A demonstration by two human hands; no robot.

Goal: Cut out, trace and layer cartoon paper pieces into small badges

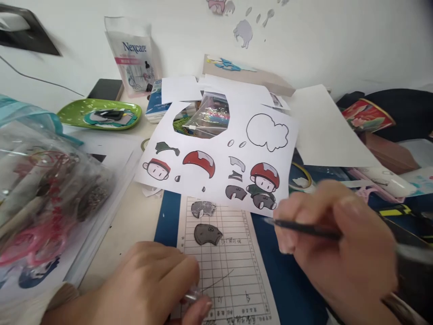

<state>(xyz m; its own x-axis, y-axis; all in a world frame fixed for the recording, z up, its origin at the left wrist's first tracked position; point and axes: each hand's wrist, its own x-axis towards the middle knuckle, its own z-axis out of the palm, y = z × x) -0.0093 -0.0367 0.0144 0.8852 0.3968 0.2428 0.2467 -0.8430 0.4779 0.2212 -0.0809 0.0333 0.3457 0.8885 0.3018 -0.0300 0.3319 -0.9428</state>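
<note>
My right hand [341, 230] is closed around a slim black pen-like tool [304, 225] with a pale pointed tip aimed left; whether it is a pen or a craft knife I cannot tell. My left hand [149, 284] lies over a lined form [237, 266], pinching a small clear plastic piece [192, 295], partly hidden by the fingers. Just beyond it on the form are a dark grey paper cutout [207, 234] and a lighter grey one [203, 209]. Farther back, a printed sheet [216, 180] shows a cartoon figure in a red helmet, its separate parts, and a large cut-out hole.
At left a clear bag [50, 194] holds pink scissors and other items. Behind are a green tray [74, 113] with cut pieces, a Nexcare bag [133, 58] and a cardboard box [264, 81]. White paper [331, 131] and a tape roll [302, 174] lie at right.
</note>
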